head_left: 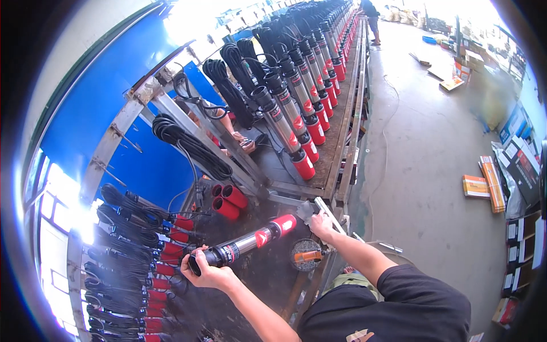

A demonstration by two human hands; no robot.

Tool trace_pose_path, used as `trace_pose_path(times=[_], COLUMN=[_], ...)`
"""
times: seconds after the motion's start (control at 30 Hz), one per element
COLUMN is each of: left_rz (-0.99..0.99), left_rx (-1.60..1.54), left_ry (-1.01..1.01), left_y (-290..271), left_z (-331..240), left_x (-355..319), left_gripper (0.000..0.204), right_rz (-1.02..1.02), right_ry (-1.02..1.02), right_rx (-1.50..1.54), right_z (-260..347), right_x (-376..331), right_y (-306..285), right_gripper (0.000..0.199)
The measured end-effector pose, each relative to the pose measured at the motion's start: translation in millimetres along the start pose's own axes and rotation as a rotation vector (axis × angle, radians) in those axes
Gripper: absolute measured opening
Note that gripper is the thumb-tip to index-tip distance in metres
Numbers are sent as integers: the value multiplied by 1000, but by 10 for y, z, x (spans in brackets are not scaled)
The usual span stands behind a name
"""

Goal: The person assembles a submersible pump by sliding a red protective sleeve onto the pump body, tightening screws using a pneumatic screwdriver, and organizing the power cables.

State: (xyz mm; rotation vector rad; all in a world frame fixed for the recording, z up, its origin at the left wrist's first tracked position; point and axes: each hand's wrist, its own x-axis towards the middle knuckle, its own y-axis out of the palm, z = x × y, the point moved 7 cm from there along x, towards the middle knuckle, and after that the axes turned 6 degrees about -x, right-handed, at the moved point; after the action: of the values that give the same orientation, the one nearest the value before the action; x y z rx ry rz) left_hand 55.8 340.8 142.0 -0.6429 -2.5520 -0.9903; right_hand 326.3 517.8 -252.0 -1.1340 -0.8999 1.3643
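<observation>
My left hand (208, 272) is wrapped around the black end of a submersible pump (246, 244). This pump has a silver barrel, red labels and a red cap, and lies slanted over the dark bench with its red end toward my right hand. My right hand (322, 225) is closed on a crumpled grey cloth (306, 211), just beyond the red end and beside a pale metal bar (330, 214). Its fingertips are partly hidden. Below that hand sits a round grey dish (297, 246) with an orange-handled tool (307, 256) on it.
Red cylinders (227, 204) stand behind the pump. Upright pumps (283, 122) with coiled black cables line the long bench ahead. More pumps (154, 282) lie at left. Beyond the metal frame (171, 114) a co-worker's hands (246, 143) show. Orange boxes (484, 185) lie on the right floor.
</observation>
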Motion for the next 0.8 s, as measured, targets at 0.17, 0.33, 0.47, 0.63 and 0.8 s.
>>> trace_pose_path(times=[0.17, 0.33, 0.47, 0.63, 0.8], left_rz=[186, 345, 465, 453, 512], left_rx=[77, 135, 168, 257, 294], left_ry=[59, 111, 84, -7, -38], left_y=[373, 281, 156, -454, -978], left_z=[-357, -737, -926, -1240, -1632], left_x=[6, 236, 213, 345, 193], left_gripper=[24, 26, 26, 27, 37], right_rz=[-85, 45, 75, -86, -821], right_ry=[-35, -111, -88, -325, -453], right_rx=[-42, -133, -83, 85, 571], right_z=[-58, 19, -105, 991, 2526], right_x=[3, -53, 34, -215, -124], right_y=[-78, -183, -144, -1536, -3369], right_gripper=[20, 14, 15, 55, 99])
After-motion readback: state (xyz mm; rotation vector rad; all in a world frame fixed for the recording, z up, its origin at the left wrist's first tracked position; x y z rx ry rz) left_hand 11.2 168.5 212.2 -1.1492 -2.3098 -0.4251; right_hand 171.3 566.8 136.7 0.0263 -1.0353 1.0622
